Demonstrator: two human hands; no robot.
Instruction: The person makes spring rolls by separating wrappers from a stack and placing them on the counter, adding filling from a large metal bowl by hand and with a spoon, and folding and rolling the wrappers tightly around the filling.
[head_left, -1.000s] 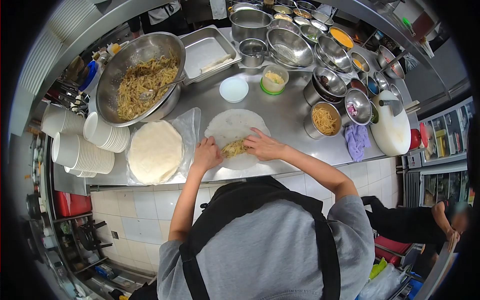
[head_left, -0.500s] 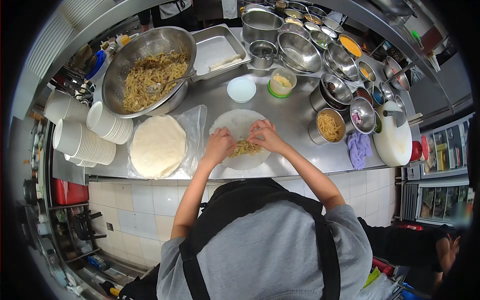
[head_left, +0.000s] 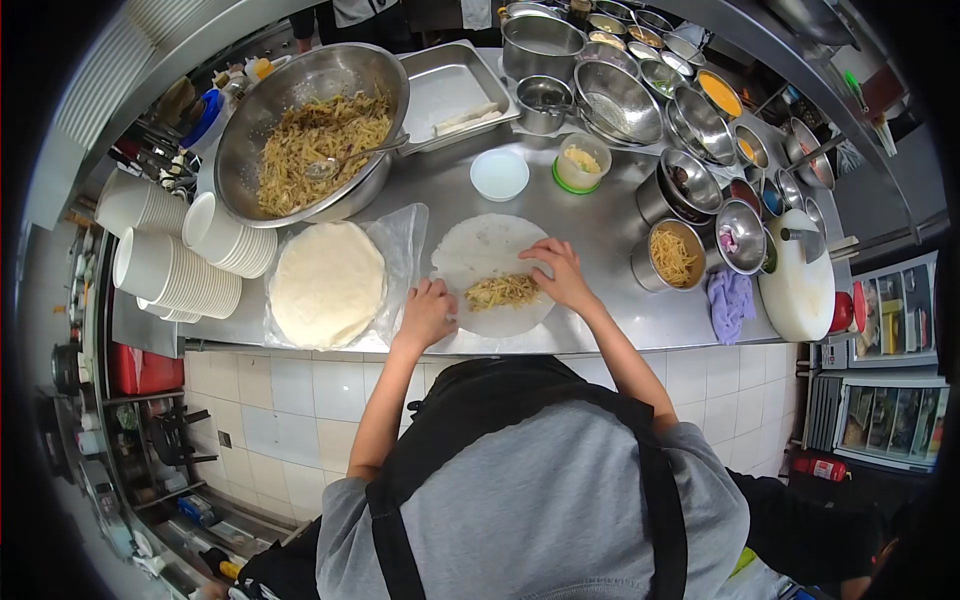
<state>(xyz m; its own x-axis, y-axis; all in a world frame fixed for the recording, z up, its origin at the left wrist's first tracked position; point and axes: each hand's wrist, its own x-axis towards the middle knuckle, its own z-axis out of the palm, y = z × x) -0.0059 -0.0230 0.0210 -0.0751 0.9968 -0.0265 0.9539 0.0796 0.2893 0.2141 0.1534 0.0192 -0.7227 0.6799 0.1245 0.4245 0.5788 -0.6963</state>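
A thin round wrapper (head_left: 482,240) lies flat on the steel counter, with a heap of shredded filling (head_left: 502,291) on its lower half. My left hand (head_left: 429,314) is at the wrapper's lower left edge, fingers curled and closed on the rim; the fingertips are partly hidden. By the right end of the filling, my right hand (head_left: 560,276) rests over the wrapper's right side, thumb and fingers apart. A stack of pale round wrappers (head_left: 328,285) lies on a plastic sheet to the left. Behind the wrapper stand a small white bowl (head_left: 500,176) and a green-based tub (head_left: 582,163).
A large steel bowl (head_left: 233,150) of shredded filling with a spoon stands back left. White rolls lie in a steel tray (head_left: 440,85). Stacked white containers (head_left: 150,268) stand far left. At right are a pot of yellow strips (head_left: 672,253), several steel bowls and a purple cloth (head_left: 731,303).
My hands have moved apart from above the filling. The left went down to the wrapper's left edge, the right shifted to the right and opened. The camera view has shifted slightly.
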